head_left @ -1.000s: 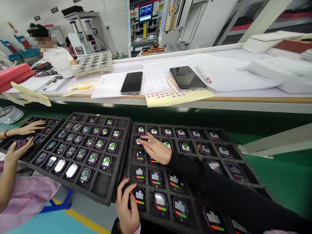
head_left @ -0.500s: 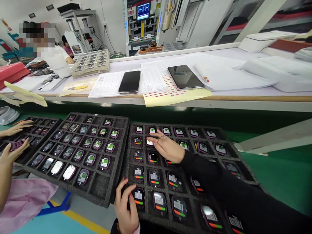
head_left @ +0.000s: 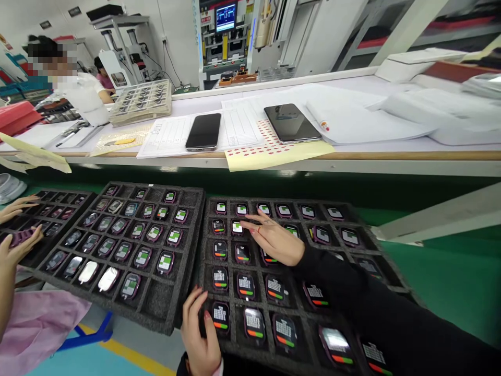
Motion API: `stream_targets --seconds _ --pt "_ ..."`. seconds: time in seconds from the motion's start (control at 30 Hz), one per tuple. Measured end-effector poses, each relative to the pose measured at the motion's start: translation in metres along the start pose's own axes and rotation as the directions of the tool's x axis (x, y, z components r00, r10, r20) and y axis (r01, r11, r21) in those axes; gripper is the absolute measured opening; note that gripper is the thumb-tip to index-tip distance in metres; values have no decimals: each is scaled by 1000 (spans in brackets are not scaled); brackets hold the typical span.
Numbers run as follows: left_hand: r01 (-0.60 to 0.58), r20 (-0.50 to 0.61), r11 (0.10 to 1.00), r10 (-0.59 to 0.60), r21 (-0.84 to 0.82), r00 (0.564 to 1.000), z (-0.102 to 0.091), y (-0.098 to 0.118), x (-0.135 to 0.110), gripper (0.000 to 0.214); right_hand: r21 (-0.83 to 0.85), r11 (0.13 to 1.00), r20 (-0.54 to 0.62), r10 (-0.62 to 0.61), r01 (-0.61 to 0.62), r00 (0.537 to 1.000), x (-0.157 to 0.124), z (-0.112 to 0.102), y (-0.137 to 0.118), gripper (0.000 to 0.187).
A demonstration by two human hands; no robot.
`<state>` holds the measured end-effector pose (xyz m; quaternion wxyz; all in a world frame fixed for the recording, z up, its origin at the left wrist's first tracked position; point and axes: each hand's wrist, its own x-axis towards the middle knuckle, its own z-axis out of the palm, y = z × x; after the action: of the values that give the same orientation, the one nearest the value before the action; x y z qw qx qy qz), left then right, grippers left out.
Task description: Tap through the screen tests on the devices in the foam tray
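Note:
My right hand (head_left: 277, 239) reaches over a dark foam tray (head_left: 326, 202) with its fingers stretched out and holding nothing. Its fingertips are by the right side of a smartwatch (head_left: 237, 226) with a green and white screen, in the second row; whether they touch it I cannot tell. Several more lit watches fill the compartments, the nearer ones showing red and green bars. My left hand (head_left: 200, 337) rests at the tray's near left edge, fingers apart, beside a watch (head_left: 220, 317) in the corner compartment. Part of the tray is hidden under my right sleeve.
A second foam tray of watches (head_left: 172, 303) adjoins on the left. Farther left, another person's hands (head_left: 23, 243) work over a third tray. Beyond the trays, a raised bench (head_left: 360, 150) carries two phones (head_left: 203, 131), papers and a clear plastic tray (head_left: 143, 102).
My right hand's fingertips have shifted off the second-row watch, uncovering its green and white screen. My left hand stays at the tray edge. The view has moved slightly.

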<state>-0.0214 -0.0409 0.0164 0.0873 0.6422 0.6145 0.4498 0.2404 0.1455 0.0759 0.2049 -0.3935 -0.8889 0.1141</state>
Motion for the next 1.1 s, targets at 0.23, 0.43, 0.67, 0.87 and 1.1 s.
stream_targets --seconds 0.23,0.43,0.67,0.87,1.1 --pt "-30 -12 999 29 -27 1000 1 -4 2 33 -22 996 -1 85 -85 996 -33 -20 14 52" --pt "-80 -14 996 80 -29 997 1 -7 4 33 -36 996 3 83 -83 997 -43 -17 11 50" --pt "-82 -16 997 82 -13 997 0 -4 4 32 -79 994 -4 74 -74 997 -45 -12 9 50" --pt "-41 -19 999 40 -25 999 1 -4 2 31 -84 981 -22 173 -174 985 -70 -34 21 50" --pt "-129 -23 991 128 -36 991 1 -7 8 31 -91 965 -49 242 -246 969 -90 -39 29 54"
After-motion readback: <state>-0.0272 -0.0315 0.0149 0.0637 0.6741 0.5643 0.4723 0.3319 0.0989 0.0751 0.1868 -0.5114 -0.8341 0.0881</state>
